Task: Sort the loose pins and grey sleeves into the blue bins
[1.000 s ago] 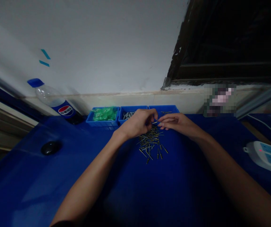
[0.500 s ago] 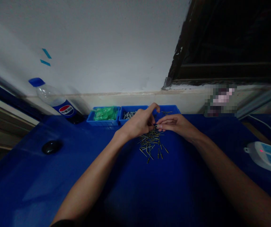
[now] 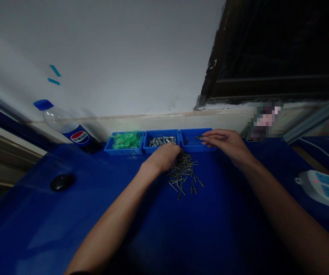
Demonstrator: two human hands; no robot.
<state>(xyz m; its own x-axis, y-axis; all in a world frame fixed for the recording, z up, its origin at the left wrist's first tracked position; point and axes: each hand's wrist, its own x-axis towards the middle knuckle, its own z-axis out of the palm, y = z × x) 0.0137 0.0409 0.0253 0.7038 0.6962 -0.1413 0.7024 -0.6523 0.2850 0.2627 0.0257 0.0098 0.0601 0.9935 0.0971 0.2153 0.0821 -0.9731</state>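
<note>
A heap of thin, brass-coloured pointed pins with thicker ends lies on the blue table. At the heap's upper left edge, my left hand bends down, its fingertips hidden behind the hand. My right hand is over the right blue bin, thumb and fingers pinched together. Whatever is between those fingertips is too small to make out. Several thin pins lie in that bin beside the fingertips. Close behind my left hand stands the middle blue bin, holding short silver cylinders.
The left blue bin holds green plastic bags. A Pepsi bottle leans in view at the left, with a black computer mouse in front. At the right edge lies a white power strip. The wall rises behind the bins.
My hands have come apart from their meeting point above the heap. The left dropped down to the pins; the right moved rightward and up to the right bin.
</note>
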